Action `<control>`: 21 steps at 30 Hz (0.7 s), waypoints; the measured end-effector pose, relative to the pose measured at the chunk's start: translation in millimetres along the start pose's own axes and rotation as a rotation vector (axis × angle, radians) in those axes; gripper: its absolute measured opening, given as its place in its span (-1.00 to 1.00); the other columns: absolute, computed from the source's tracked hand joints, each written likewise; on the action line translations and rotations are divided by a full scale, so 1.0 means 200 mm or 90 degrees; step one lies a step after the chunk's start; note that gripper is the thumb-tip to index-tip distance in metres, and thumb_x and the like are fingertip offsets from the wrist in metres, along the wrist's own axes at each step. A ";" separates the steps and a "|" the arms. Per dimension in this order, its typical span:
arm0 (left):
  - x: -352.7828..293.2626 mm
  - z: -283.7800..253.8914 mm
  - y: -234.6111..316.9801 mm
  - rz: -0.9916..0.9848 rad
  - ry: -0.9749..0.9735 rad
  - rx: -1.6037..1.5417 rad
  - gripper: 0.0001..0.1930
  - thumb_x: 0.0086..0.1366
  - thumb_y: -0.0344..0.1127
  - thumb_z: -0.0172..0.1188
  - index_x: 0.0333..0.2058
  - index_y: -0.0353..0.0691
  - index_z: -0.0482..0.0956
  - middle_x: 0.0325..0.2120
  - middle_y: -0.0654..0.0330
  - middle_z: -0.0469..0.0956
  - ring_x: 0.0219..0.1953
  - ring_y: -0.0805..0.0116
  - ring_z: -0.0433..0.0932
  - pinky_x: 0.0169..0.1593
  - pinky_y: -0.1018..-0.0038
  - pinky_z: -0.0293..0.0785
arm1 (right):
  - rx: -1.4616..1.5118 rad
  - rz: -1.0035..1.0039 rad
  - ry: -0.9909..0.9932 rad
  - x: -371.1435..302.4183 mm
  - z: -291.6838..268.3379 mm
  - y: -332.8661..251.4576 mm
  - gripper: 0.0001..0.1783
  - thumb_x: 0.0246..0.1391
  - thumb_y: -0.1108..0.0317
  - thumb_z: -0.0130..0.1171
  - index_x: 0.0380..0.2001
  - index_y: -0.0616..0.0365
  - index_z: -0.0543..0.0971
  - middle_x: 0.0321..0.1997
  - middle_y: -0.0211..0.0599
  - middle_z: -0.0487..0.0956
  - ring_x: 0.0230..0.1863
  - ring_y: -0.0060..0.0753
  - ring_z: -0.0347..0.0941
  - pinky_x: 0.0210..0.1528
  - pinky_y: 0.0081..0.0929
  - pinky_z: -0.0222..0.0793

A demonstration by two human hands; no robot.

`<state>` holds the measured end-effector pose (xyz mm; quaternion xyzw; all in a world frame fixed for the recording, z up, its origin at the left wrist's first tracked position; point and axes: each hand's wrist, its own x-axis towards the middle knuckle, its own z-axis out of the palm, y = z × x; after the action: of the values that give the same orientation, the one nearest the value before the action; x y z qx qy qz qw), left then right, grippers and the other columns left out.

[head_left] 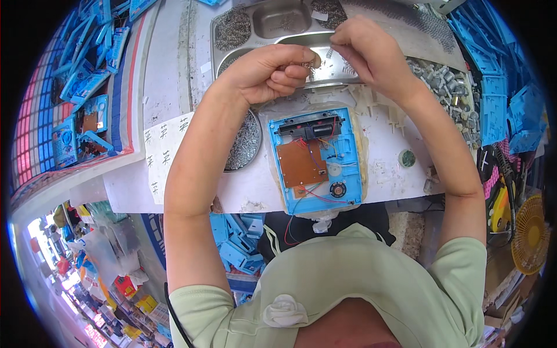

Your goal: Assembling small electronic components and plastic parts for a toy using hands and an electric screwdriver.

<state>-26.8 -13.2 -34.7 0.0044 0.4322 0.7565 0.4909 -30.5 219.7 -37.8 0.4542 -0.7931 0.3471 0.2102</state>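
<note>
My left hand [277,71] is closed above the steel compartment tray [322,82], with some small metal springs showing at its fingertips. Beside it, my right hand [374,58] pinches at a small coil spring [329,52] over the same compartment. Its thumb and forefinger are pressed together. Nearer to me, an open blue plastic housing [352,152] lies on the table. Inside it are a brown circuit board [299,163], a black battery holder [310,127], a round speaker [337,189] and thin coloured wires. Neither hand touches the housing.
Heaped springs [233,29] fill the tray's far left compartment. A round dish of screws [243,145] stands left of the housing, partly behind my left forearm. Metal parts [447,87] are piled at right. Blue plastic housings [93,81] stack up at left, with more [493,104] at far right.
</note>
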 end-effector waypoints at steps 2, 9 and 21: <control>0.01 0.02 -0.01 0.019 0.085 0.119 -0.79 0.33 -0.29 0.12 -0.17 -0.30 0.46 -0.65 0.45 0.31 -0.68 0.74 0.15 -0.63 0.76 0.07 | -0.096 -0.048 -0.086 -0.01 -0.03 0.03 -0.87 0.07 0.54 0.12 -0.26 0.20 0.50 -0.20 -0.26 0.51 -0.30 -0.26 0.42 -0.28 -0.44 0.36; 0.07 0.10 -0.12 0.280 0.278 0.567 -0.68 0.29 -0.34 0.16 -0.03 -0.33 0.40 -0.51 0.37 0.47 -0.47 0.67 0.38 -0.43 0.71 0.27 | 0.142 0.335 -0.091 -0.04 -0.01 -0.01 -0.71 0.17 0.16 0.09 -0.35 0.21 0.57 -0.47 -0.37 0.50 -0.48 -0.54 0.40 -0.45 -0.56 0.31; 0.07 0.16 -0.10 0.328 0.331 0.753 -0.66 0.21 -0.41 0.23 -0.04 -0.29 0.44 -0.29 0.25 0.57 -0.36 0.61 0.50 -0.28 0.62 0.44 | 0.111 0.373 -0.222 -0.05 -0.01 0.03 -0.51 0.14 -0.06 0.10 -0.59 0.17 0.53 -0.75 -0.40 0.35 -0.69 -0.49 0.28 -0.59 -0.46 0.21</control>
<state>-4.4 21.2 -33.1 0.1922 0.8604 0.4630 0.0915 -31.1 229.1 -44.1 0.2763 -0.8812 0.3759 -0.0765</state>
